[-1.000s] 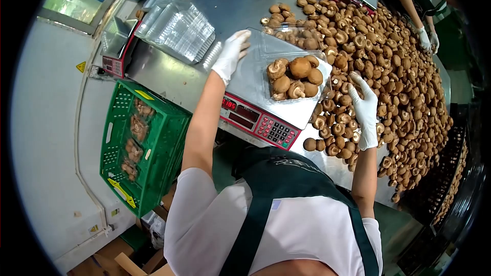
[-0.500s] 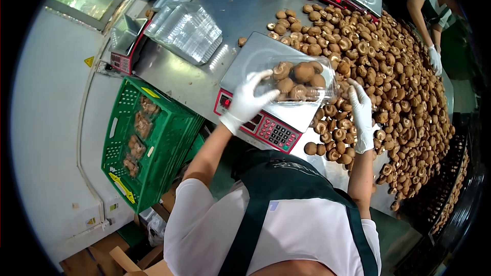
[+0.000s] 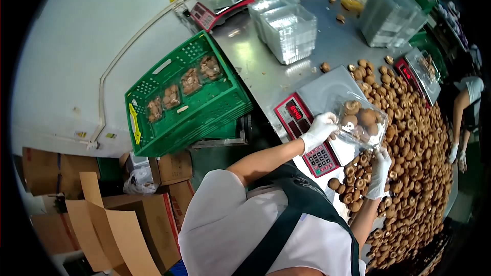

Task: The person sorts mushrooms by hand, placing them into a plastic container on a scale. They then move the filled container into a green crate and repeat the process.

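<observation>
A clear plastic box [image 3: 361, 121] with several brown mushrooms inside is tilted over the scale's plate and the edge of the mushroom heap. My left hand [image 3: 320, 132], in a white glove, grips its left edge, with the fingers closed. At the near right corner, my gloved right hand [image 3: 379, 169] pinches the box's rim. Beneath it is a red and silver weighing scale [image 3: 320, 159], its red digits lit. To the right spreads a big heap of loose mushrooms [image 3: 414, 174].
Left of the table stands a green crate [image 3: 194, 122] with several packed boxes of mushrooms. Stacks of clear trays [image 3: 289, 33] are on the metal table [image 3: 240, 53]. Another scale [image 3: 417, 76] and a co-worker's gloved hands [image 3: 453, 152] are at right. Open cardboard boxes [image 3: 120, 225] sit lower left.
My view has swung left. My left hand has closed on the box's edge and my right hand on its near corner. The box looks raised and tilted; the scale's reading has changed.
</observation>
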The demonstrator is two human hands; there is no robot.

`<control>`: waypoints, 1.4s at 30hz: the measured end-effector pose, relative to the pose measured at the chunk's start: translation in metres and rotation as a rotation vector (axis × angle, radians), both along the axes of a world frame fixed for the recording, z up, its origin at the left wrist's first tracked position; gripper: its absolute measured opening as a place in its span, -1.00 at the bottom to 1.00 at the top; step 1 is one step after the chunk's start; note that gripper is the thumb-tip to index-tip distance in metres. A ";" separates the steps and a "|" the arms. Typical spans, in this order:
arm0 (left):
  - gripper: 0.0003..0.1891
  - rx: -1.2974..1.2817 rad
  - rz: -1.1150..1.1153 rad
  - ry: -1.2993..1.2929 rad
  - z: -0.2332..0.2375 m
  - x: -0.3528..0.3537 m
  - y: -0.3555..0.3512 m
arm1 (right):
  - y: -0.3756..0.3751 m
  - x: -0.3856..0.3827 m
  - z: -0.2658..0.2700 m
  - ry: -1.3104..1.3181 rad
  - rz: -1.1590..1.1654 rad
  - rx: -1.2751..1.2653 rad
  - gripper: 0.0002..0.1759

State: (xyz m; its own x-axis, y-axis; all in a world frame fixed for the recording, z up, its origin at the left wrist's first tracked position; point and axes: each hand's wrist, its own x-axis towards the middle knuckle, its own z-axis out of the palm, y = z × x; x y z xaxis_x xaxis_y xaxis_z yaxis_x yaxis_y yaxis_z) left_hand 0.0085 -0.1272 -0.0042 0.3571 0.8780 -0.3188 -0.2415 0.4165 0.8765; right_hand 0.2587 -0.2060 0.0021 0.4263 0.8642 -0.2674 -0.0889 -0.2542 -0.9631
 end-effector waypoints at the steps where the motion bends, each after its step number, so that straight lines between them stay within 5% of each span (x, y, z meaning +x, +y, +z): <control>1: -0.85 0.034 0.006 -0.009 -0.001 -0.003 -0.002 | -0.002 -0.002 -0.003 -0.032 0.019 0.034 -0.96; 7: -0.73 0.468 0.111 0.057 -0.022 -0.073 -0.006 | -0.008 -0.064 0.009 -0.073 0.193 0.231 -0.98; 9: -0.63 0.108 0.196 -0.528 0.005 -0.098 -0.013 | -0.005 -0.103 0.026 -0.075 0.314 0.220 -0.94; 11: -0.53 0.024 0.303 -0.791 0.024 -0.114 -0.023 | -0.002 -0.147 0.024 -0.046 0.418 0.228 -0.93; 13: -0.42 -0.050 0.260 -1.050 -0.043 -0.134 -0.011 | 0.004 -0.188 0.012 -0.305 0.563 0.277 -0.91; 15: -0.41 -0.087 0.492 -0.961 0.019 -0.149 -0.015 | 0.014 -0.232 0.040 -0.454 0.818 0.417 -0.81; 19: -0.43 0.066 0.706 -0.627 0.031 -0.239 0.007 | 0.029 -0.263 0.027 -0.677 1.047 0.358 -0.76; 23: -0.50 0.268 1.094 -0.185 -0.006 -0.369 0.044 | 0.037 -0.256 0.008 -0.654 1.044 0.179 -0.75; 26: -0.38 0.115 1.172 0.053 -0.075 -0.459 0.068 | 0.037 -0.249 0.000 -0.649 0.973 0.064 -0.73; 30: -0.38 -0.128 0.785 0.032 -0.178 -0.511 0.084 | 0.034 -0.245 0.006 -0.658 0.925 -0.145 -0.73; 32: -0.45 -0.660 0.675 0.370 -0.177 -0.492 0.090 | 0.028 -0.243 0.007 -0.669 0.850 -0.181 -0.73; 34: -0.63 -0.551 0.167 0.166 -0.254 -0.540 0.104 | 0.018 -0.239 0.007 -0.682 0.801 -0.186 -0.71; 36: -0.70 -0.564 0.222 0.454 -0.225 -0.519 0.110 | 0.006 -0.236 0.000 -0.674 0.753 -0.188 -0.72; 37: -0.74 -0.287 0.298 0.526 -0.216 -0.505 0.118 | 0.001 -0.234 0.000 -0.681 0.734 -0.207 -0.73; 38: -0.77 -0.191 0.473 1.000 -0.181 -0.479 0.136 | -0.004 -0.233 -0.001 -0.667 0.698 -0.239 -0.72; 39: -0.73 -0.218 0.534 1.050 -0.152 -0.469 0.153 | -0.010 -0.233 -0.002 -0.647 0.665 -0.268 -0.72; 40: -0.77 0.097 0.665 0.838 -0.101 -0.429 0.157 | -0.016 -0.232 -0.011 -0.644 0.632 -0.251 -0.71; 41: -0.73 0.110 0.755 0.587 -0.065 -0.399 0.169 | -0.023 -0.231 -0.017 -0.644 0.612 -0.231 -0.70; 42: -0.69 0.471 0.704 0.877 -0.057 -0.392 0.194 | -0.027 -0.231 -0.015 -0.634 0.585 -0.270 -0.69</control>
State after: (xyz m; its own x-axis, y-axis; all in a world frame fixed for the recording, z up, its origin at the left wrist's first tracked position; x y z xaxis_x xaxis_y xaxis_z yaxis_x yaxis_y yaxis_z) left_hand -0.3831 0.0669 -0.0609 -0.4200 0.8877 0.1888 0.4636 0.0310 0.8855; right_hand 0.0277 -0.2333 -0.0125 0.0746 0.9311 -0.3570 0.6524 -0.3163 -0.6887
